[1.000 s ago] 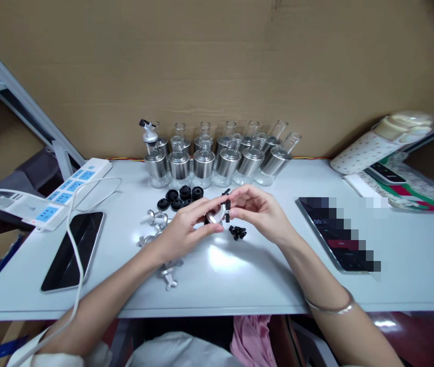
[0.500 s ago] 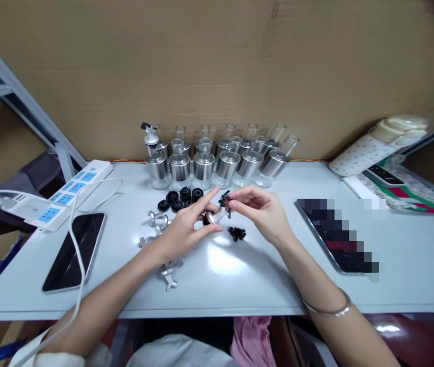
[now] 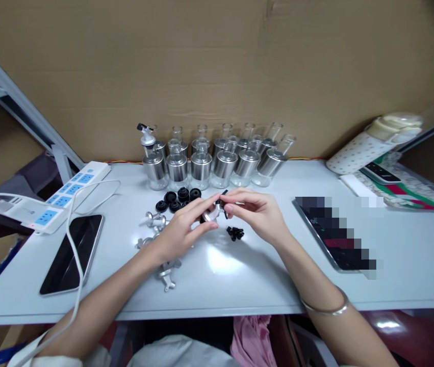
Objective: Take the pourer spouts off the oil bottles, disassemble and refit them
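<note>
My left hand (image 3: pixel 180 227) is closed around a silver pour spout (image 3: pixel 211 214) with a dark base, partly hidden by the fingers. My right hand (image 3: pixel 258 211) pinches a small black flap (image 3: pixel 225 205) at the spout's tip. Just below the hands lies a little heap of black flap pieces (image 3: pixel 235 233) on the table. Several silver spout bodies (image 3: pixel 167 279) lie to the left, some behind my left wrist. Beyond my left hand sit several round black stoppers (image 3: pixel 170 198).
Two rows of glass bottles with steel sleeves (image 3: pixel 201 167) stand at the back; the front left one wears a finished-looking spout (image 3: pixel 147 135). Left are a power strip (image 3: pixel 73 191), white cable and phone (image 3: pixel 72 255). Right are another phone (image 3: pixel 331 234) and a tilted dotted flask (image 3: pixel 358 149).
My left fingers have closed in on the spout, the index finger coming down toward its tip. My right hand has moved slightly left with the black flap. The whole view has shifted a little.
</note>
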Action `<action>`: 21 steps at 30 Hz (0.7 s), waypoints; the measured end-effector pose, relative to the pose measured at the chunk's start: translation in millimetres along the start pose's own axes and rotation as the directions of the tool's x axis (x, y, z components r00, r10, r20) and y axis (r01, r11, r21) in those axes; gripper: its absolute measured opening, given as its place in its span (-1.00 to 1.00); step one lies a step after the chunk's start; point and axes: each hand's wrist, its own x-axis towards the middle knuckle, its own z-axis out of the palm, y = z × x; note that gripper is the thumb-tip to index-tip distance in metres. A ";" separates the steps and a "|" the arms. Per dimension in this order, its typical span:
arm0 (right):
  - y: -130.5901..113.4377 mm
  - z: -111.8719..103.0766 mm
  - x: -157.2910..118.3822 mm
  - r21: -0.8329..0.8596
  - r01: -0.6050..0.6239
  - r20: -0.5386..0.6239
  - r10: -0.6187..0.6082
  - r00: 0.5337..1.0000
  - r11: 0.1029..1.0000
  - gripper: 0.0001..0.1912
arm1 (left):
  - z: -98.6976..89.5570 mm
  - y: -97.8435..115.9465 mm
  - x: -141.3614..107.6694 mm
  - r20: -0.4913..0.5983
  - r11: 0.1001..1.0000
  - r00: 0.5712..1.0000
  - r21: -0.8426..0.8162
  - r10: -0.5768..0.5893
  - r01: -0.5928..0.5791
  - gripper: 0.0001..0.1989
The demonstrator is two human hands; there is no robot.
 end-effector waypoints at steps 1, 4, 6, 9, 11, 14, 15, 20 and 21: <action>0.1 -0.2 0.0 0.024 -0.023 0.020 0.023 1.000 0.999 -0.83 | -1.3 0.6 0.4 -0.001 1.000 1.000 -0.005 -0.004 0.004 -0.53; 0.3 0.1 -0.3 0.094 -0.095 0.062 0.089 0.994 0.991 -0.76 | -3.3 2.1 0.6 -0.024 0.998 0.999 -0.052 -0.027 0.026 -0.55; 0.9 0.3 -0.5 0.157 -0.143 0.103 0.128 0.986 0.977 -0.75 | -2.5 3.1 -0.1 -0.041 0.994 0.998 -0.101 -0.041 0.037 -0.55; 3.5 -1.0 -0.1 0.206 -0.225 0.232 0.175 0.957 0.952 -0.75 | 0.8 4.5 -1.4 -0.068 0.984 0.996 -0.172 -0.048 0.036 -0.56; 6.4 -3.0 0.9 0.209 -0.256 0.310 0.184 0.933 0.944 -0.71 | 3.2 5.0 -2.0 -0.070 0.977 0.996 -0.209 -0.048 0.032 -0.57; 11.0 -5.1 2.2 0.217 -0.258 0.335 0.176 0.926 0.942 -0.69 | 4.8 4.6 -2.4 -0.070 0.972 0.996 -0.230 -0.060 0.043 -0.57; 12.3 -5.2 2.3 0.216 -0.256 0.332 0.175 0.927 0.942 -0.69 | 4.6 4.5 -2.4 -0.069 0.974 0.996 -0.223 -0.064 0.047 -0.56; 16.1 -3.1 1.3 0.218 -0.217 0.344 0.133 0.929 0.951 -0.72 | 2.4 4.4 -2.7 -0.061 0.966 0.994 -0.246 -0.095 0.077 -0.56; 16.0 -2.6 1.0 0.208 -0.200 0.345 0.119 0.931 0.958 -0.73 | 2.5 4.5 -2.5 -0.069 0.958 0.991 -0.272 -0.110 0.088 -0.56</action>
